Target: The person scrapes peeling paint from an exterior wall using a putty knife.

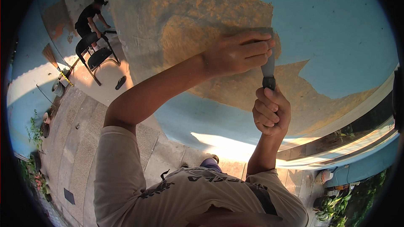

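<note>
A putty knife [268, 68] with a grey metal blade and a dark handle stands upright against the wall. My right hand [271, 111] is wrapped round its handle, below the blade. Higher up, my left hand [242, 54] lies across the blade, its fingers bent over the metal near the top edge. That edge meets the wall [202, 29] where a large brown, bare patch shows. Light blue paint [336, 29] borders the patch on the right with a jagged edge. The fingers partly hide the blade.
At the far left a person in dark clothes [87, 20] bends over a black folding chair [99, 56]. A broom [52, 56] leans by a bucket [58, 87]. A dark shoe [120, 82] lies on the paved floor [75, 143]. Potted plants [334, 210] stand at lower right.
</note>
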`<state>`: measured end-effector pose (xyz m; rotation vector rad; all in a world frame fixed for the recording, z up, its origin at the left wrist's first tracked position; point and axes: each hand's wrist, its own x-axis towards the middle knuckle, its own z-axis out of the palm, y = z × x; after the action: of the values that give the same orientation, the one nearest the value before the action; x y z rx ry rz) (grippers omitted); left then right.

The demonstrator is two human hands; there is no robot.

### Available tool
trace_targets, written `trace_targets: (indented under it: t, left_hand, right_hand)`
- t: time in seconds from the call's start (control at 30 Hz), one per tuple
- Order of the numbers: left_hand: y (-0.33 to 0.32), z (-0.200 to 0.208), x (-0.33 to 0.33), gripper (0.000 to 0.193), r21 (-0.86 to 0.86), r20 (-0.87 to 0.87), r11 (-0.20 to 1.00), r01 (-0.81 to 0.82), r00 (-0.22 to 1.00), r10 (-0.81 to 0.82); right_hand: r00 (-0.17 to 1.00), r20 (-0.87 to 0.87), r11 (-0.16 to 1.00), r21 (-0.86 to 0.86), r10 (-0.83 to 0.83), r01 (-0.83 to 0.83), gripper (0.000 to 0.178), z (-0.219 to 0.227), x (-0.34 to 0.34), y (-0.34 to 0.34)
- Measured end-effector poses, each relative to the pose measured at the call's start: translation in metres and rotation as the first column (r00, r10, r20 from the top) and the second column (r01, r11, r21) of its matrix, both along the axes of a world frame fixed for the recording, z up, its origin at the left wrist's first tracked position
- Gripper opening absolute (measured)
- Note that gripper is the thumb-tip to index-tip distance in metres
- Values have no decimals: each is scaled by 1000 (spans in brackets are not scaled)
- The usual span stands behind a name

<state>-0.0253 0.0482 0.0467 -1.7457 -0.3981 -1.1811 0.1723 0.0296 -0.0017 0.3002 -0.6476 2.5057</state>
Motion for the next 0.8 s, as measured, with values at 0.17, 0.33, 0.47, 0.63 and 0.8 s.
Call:
trace_targets:
  t: [0.17, 0.33, 0.47, 0.63, 0.8]
  left_hand:
    - [-1, -1, -3, 13, -21, 39, 1000, -18, 999, 18]
    - [-4, -3, -3, 12, -33, 70, 999, -24, 997, 27]
    - [-6, -3, 2, 12, -37, 97, 999, 11, 995, -7]
    - [-4, -10, 9, 12, -23, 146, 1000, 18, 989, -14]
    - [-5, -20, 14, 12, -27, 192, 999, -20, 981, 25]
  right_hand:
    - [998, 38, 998, 27, -53, 52, 34, -1, -4, 3]
    - [996, 31, 995, 67, -80, 78, 34, -3, -10, -4]
    - [998, -21, 997, 50, -56, 57, 33, -3, -6, -5]
    - [992, -118, 998, 36, -37, 41, 36, -10, -1, -15]
    - [940, 7, 925, 181, -342, 335, 53, -13, 7, -43]
